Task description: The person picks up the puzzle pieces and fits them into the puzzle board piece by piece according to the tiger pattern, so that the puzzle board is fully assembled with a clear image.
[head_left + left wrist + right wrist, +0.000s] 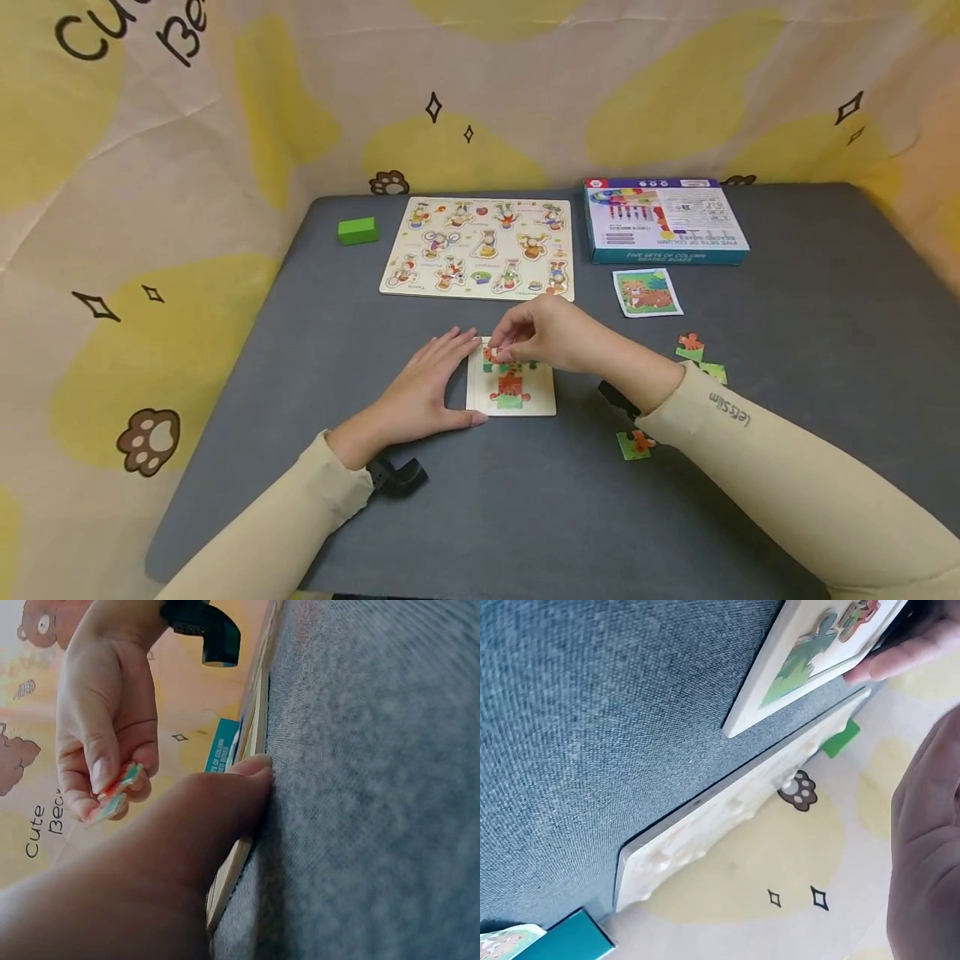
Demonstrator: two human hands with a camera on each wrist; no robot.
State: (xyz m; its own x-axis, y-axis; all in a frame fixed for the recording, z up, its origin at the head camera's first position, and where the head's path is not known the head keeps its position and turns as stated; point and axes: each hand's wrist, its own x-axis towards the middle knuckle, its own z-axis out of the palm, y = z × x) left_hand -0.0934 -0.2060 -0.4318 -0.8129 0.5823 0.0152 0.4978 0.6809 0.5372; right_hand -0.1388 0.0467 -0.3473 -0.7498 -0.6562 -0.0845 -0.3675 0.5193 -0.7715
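A small square puzzle board [539, 403] lies on the table with several joined orange and green jigsaw pieces [510, 385] on it. My left hand [423, 390] rests along the board's left side, fingers straight and thumb at the near corner. Above the board's upper part, my right hand [555, 335] pinches a jigsaw piece [124, 787] between thumb and fingers; the left wrist view shows its green and red face held off the board. Loose jigsaw pieces lie to the right, one [633, 446] near the right wrist and others [690, 343] beyond the forearm, which partly hides them.
A picture card [648, 295] showing a tiger-like animal lies behind the loose pieces. Farther back are a bead-game box [667, 221], a large wooden peg puzzle [465, 250] and a green block [358, 231]. Patterned cloth [480, 83] rises behind the grey table [300, 417].
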